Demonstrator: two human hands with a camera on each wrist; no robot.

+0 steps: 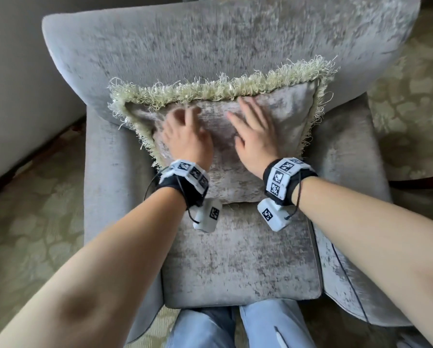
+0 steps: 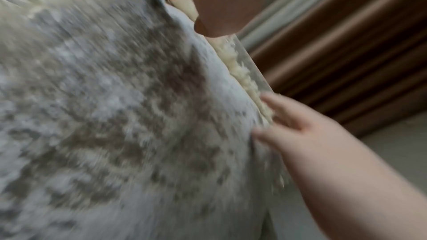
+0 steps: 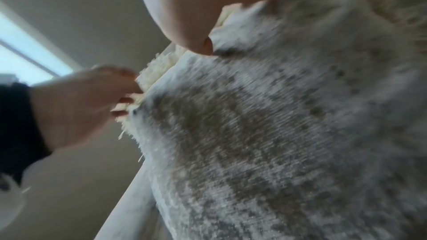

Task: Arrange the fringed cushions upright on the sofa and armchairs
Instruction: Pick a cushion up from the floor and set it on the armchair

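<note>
A grey velvet cushion [image 1: 283, 114] with a pale green fringe [image 1: 210, 90] stands upright against the backrest of a grey armchair [image 1: 210, 41]. Its lower edge sits on the seat. Both hands lie on its front face. My left hand [image 1: 185, 131] touches the upper left part with its fingers spread and blurred. My right hand [image 1: 253, 131] presses flat beside it, fingers straight and pointing up at the fringe. The wrist views show the cushion face [image 2: 115, 116] [image 3: 254, 134] close up. In each the other hand [image 2: 295, 127] [image 3: 87, 105] has its fingertips near the fringed edge.
The armchair's seat cushion [image 1: 240, 259] lies bare in front, with my knees in light blue trousers [image 1: 235, 327] at its front edge. Patterned green carpet [image 1: 34, 222] surrounds the chair, a pale wall [image 1: 14, 71] stands at the left. A thin dark cable [image 1: 348, 272] crosses the right armrest.
</note>
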